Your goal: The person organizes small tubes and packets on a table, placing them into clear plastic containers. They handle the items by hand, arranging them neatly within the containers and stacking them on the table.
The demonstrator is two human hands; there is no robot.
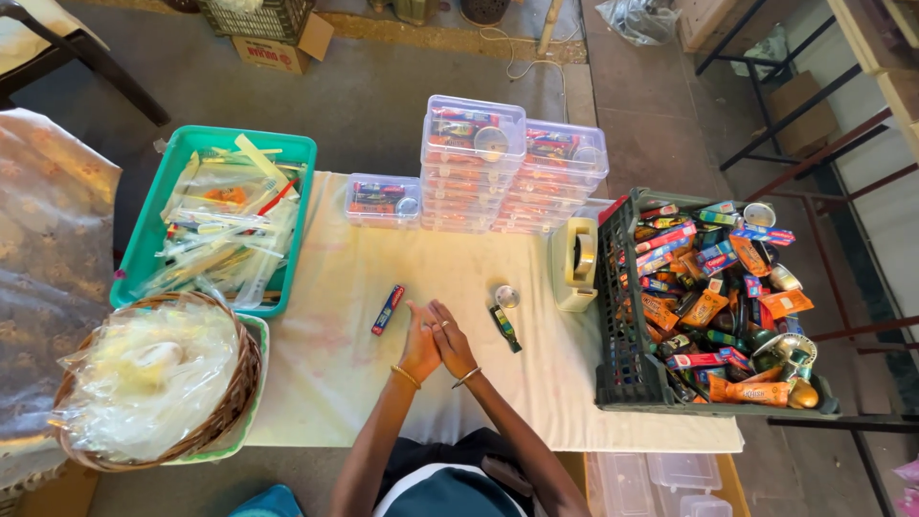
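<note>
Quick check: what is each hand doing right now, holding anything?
Left hand: open, palm pressed against the other hand, holding nothing.
Right hand: open, flat against the left, holding nothing.

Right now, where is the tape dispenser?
In the head view, the tape dispenser stands on the white cloth at the right, against the left wall of the dark crate, just right of the small round tin.

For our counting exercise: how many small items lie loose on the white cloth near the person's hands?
3: a blue-and-red packet left of the hands, a small round tin to the right, and a dark green sachet just below it. Others may be hidden.
</note>
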